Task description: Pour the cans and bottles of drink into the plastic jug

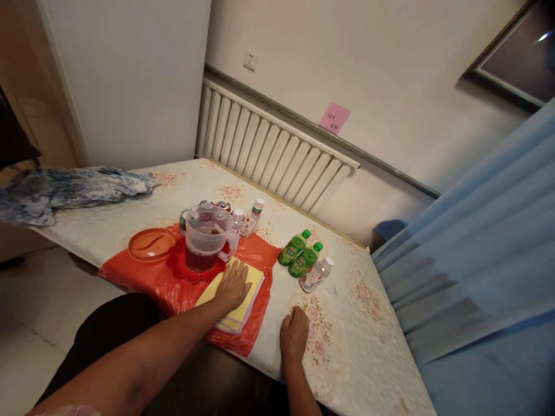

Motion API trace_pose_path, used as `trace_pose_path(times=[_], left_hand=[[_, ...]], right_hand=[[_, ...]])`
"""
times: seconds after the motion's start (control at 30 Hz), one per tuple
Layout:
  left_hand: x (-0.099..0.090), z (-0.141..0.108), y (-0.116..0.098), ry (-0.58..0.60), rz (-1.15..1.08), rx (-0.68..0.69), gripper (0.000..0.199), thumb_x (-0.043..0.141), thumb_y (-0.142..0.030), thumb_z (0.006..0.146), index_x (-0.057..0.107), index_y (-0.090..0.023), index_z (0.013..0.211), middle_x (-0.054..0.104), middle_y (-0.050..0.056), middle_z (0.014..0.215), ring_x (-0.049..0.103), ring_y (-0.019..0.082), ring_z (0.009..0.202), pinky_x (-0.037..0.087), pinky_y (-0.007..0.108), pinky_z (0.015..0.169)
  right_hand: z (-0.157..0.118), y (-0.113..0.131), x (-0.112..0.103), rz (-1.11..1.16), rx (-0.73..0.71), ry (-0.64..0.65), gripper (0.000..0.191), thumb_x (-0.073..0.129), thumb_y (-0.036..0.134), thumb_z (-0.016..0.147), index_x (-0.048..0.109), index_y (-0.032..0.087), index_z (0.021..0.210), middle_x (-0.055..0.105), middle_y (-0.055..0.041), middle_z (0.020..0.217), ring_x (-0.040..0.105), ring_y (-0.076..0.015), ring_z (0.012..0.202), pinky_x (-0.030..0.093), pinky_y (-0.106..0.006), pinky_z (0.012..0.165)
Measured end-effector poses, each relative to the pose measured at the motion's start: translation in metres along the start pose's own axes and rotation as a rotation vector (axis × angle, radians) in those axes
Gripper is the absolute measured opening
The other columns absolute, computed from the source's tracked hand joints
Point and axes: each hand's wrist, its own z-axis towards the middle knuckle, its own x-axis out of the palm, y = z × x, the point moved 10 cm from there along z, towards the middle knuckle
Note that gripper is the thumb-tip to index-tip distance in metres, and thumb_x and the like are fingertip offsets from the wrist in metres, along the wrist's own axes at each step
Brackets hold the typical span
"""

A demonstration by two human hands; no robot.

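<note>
My left hand (234, 284) lies flat with its fingers stretched out on a folded yellow cloth (248, 309). The cloth rests on an orange-red plastic bag (147, 283) spread over the table. Just beyond that hand is a clear plastic pitcher (202, 245) with dark, foamy liquid inside, standing on a red dish (176, 261). My right hand (295, 335) rests on the floral tablecloth (347, 346) with its fingers curled in, and no object shows in it. Nearest to it is a clear bottle with a white cap (316, 274).
Two green bottles (292, 248) stand beside the clear one. An orange round lid (151, 245) lies left of the pitcher. Behind the pitcher are cans (223, 205) and small white-capped bottles (255, 215). A patterned cloth (87, 190) covers the far left corner; a blue curtain (477, 260) hangs at right.
</note>
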Motion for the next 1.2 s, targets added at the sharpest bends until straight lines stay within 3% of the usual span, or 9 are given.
trace_pose_path(times=[0.17, 0.53, 0.83, 0.97, 1.2], left_hand=[[-0.002, -0.004, -0.001, 0.027, 0.0, 0.0, 0.056, 0.045, -0.038, 0.096, 0.047, -0.013, 0.146, 0.038, 0.016, 0.158, 0.026, 0.035, 0.15, 0.02, 0.054, 0.119], [-0.009, -0.042, -0.01, 0.039, 0.002, 0.055, 0.053, 0.047, -0.037, 0.095, 0.05, -0.019, 0.145, 0.04, 0.012, 0.158, 0.026, 0.034, 0.15, 0.019, 0.054, 0.12], [-0.015, -0.045, -0.013, 0.016, -0.013, 0.075, 0.054, 0.047, -0.038, 0.096, 0.05, -0.015, 0.145, 0.042, 0.014, 0.156, 0.028, 0.035, 0.149, 0.02, 0.054, 0.121], [-0.02, -0.048, -0.011, 0.018, -0.013, 0.068, 0.053, 0.048, -0.036, 0.095, 0.051, -0.015, 0.143, 0.043, 0.014, 0.156, 0.031, 0.035, 0.148, 0.025, 0.053, 0.119], [-0.025, -0.07, 0.0, -0.005, -0.001, 0.114, 0.05, 0.048, -0.035, 0.096, 0.051, -0.018, 0.142, 0.043, 0.013, 0.156, 0.03, 0.031, 0.149, 0.022, 0.051, 0.121]], right_hand=[[-0.001, 0.0, 0.001, -0.011, -0.014, 0.007, 0.033, 0.044, 0.017, 0.086, 0.062, 0.011, 0.113, 0.066, -0.0192, 0.106, 0.059, -0.0329, 0.104, 0.045, -0.043, 0.092], [-0.001, 0.001, 0.0, -0.014, -0.026, -0.001, 0.032, 0.045, 0.016, 0.085, 0.062, 0.012, 0.113, 0.064, -0.0168, 0.103, 0.057, -0.0317, 0.101, 0.044, -0.042, 0.092], [0.001, 0.007, -0.006, -0.035, -0.025, 0.023, 0.029, 0.045, 0.016, 0.085, 0.062, 0.013, 0.108, 0.065, -0.0157, 0.099, 0.058, -0.0301, 0.097, 0.044, -0.039, 0.087], [0.001, 0.008, -0.008, -0.035, -0.032, 0.024, 0.028, 0.045, 0.017, 0.085, 0.063, 0.013, 0.106, 0.066, -0.0154, 0.098, 0.059, -0.0301, 0.096, 0.044, -0.039, 0.086], [0.0, 0.004, -0.004, -0.066, -0.035, 0.041, 0.032, 0.043, 0.018, 0.086, 0.062, 0.01, 0.11, 0.066, -0.0176, 0.102, 0.06, -0.0307, 0.097, 0.044, -0.04, 0.088]])
